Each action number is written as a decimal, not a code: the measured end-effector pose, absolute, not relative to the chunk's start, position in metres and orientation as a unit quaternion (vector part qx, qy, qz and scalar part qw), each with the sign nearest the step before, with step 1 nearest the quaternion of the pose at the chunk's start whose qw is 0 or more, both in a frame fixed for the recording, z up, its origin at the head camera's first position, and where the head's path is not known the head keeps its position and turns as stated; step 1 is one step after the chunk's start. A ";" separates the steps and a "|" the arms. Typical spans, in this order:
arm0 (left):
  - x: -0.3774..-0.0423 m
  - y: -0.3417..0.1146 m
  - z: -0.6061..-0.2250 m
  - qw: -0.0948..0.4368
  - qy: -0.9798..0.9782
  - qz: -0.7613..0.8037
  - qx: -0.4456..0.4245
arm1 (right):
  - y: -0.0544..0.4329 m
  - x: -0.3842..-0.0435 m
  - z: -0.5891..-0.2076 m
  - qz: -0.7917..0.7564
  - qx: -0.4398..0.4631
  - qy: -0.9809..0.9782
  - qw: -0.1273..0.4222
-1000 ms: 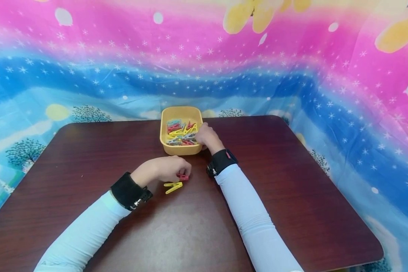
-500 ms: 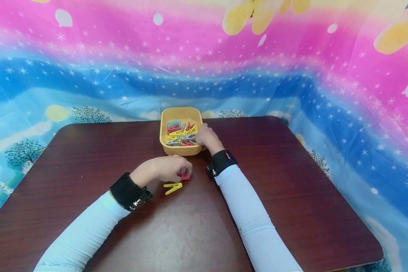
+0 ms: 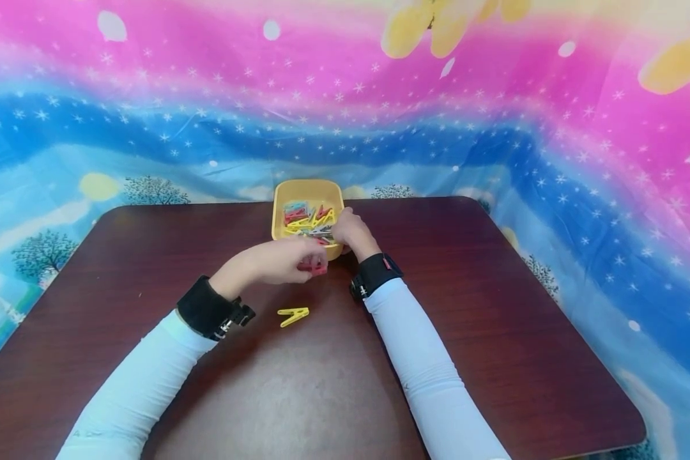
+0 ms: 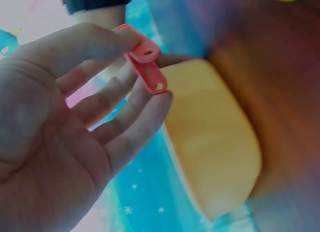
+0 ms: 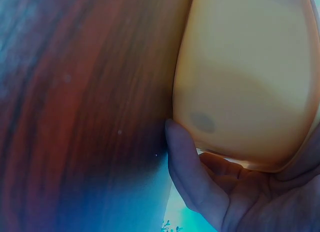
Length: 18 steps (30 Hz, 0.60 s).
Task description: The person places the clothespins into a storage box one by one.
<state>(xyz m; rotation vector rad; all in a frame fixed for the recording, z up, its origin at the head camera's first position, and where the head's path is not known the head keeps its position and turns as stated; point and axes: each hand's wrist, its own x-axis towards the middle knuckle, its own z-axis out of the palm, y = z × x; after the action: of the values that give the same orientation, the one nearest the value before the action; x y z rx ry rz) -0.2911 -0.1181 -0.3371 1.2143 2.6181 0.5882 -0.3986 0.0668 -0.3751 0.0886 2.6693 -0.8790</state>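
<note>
My left hand pinches a red clothespin between thumb and fingertips, held in the air at the near side of a yellow plastic tub. In the left wrist view the clothespin's two handle ends point toward the tub's outer wall. My right hand grips the tub at its right side; the right wrist view has the thumb low against the wall. Clothespins in yellow, red, blue and grey lie heaped inside. A single yellow clothespin rests on the table in front.
The dark brown wooden table carries the tub near its back edge. Behind and to the right hangs a pink and blue patterned cloth. Black straps with small cameras sit on both wrists.
My left hand has lifted the red clothespin off the table beside the yellow one and moved it away from me to the tub's near rim. The right hand stays on the tub.
</note>
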 end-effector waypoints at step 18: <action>-0.373 -0.101 -0.315 -0.032 0.931 0.208 0.298 | 0.067 -0.403 -0.374 -0.296 0.029 0.937 0.184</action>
<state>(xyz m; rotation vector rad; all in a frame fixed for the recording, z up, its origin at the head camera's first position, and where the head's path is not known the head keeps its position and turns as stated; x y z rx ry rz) -0.3730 -0.1011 -0.3148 0.9548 2.9873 0.6664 -0.4026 0.0674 -0.3737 0.0830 2.6408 -0.8343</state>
